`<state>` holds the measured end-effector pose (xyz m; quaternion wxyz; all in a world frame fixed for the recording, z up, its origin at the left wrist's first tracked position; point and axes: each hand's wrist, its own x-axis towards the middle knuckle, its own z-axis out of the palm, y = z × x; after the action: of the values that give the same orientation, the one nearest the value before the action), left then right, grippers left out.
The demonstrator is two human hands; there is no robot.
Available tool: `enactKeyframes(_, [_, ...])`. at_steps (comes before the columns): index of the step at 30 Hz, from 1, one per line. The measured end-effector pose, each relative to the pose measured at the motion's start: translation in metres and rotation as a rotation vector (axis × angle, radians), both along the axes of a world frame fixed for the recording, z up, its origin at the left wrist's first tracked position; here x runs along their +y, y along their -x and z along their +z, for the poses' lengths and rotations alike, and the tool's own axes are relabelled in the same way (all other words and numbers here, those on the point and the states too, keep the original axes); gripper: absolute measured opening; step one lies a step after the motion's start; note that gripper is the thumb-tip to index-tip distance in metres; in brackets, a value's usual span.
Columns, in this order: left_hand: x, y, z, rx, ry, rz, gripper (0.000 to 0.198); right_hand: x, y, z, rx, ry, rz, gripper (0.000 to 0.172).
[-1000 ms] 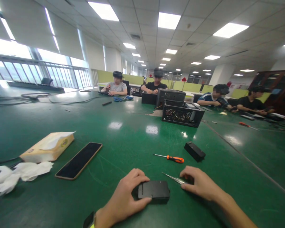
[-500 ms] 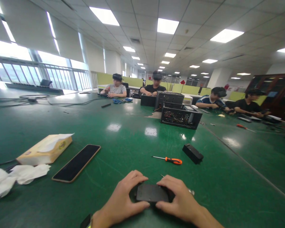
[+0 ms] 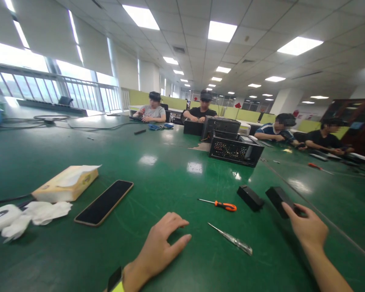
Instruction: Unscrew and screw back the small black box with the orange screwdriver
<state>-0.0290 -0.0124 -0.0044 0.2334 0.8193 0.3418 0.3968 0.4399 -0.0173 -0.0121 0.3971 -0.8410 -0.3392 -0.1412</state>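
My right hand (image 3: 309, 227) grips one end of a black rectangular block (image 3: 280, 199), perhaps a small power adapter, and holds it over the table at the right. Just left of it lies a similar black block (image 3: 250, 197). My left hand (image 3: 167, 239) rests near the table's front with fingers apart and nothing between them. Between my two hands lies a screwdriver with a clear handle (image 3: 235, 242). Beyond it is a screwdriver with an orange and black handle (image 3: 225, 206), its tip pointing left.
On the left are a phone (image 3: 105, 202), a tissue pack (image 3: 68, 184), crumpled tissues (image 3: 45, 213) and a white device (image 3: 1, 219). An opened computer case (image 3: 235, 150) stands farther back on the green table (image 3: 170, 178). Several people sit along the far side.
My right hand has carried the black block from between both hands to the right, beside the other block. My left hand has let go of it. The clear-handled screwdriver is now uncovered.
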Motion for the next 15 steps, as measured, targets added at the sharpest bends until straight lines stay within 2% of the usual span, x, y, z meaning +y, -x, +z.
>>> enactKeyframes(4, [0.001, 0.0, 0.002, 0.007, 0.009, -0.003, 0.016, 0.002, -0.016, -0.01, 0.123, 0.25, -0.088, 0.075])
enactKeyframes(8, [0.0, 0.0, 0.003, -0.013, 0.0, -0.005, 0.016, 0.006, -0.003, -0.003, -0.015, 0.268, -0.057, 0.078])
enactKeyframes(10, [-0.001, 0.0, 0.002, -0.021, -0.006, -0.01, 0.017, 0.009, 0.012, 0.001, -0.084, 0.246, 0.009, 0.076])
enactKeyframes(12, [0.0, 0.0, 0.002, -0.023, -0.011, -0.015, 0.017, 0.014, 0.03, 0.002, -0.097, 0.247, 0.148, 0.071])
enactKeyframes(15, [0.0, -0.001, 0.002, -0.017, -0.02, -0.021, 0.017, 0.024, 0.054, -0.005, -0.075, 0.241, 0.32, 0.073])
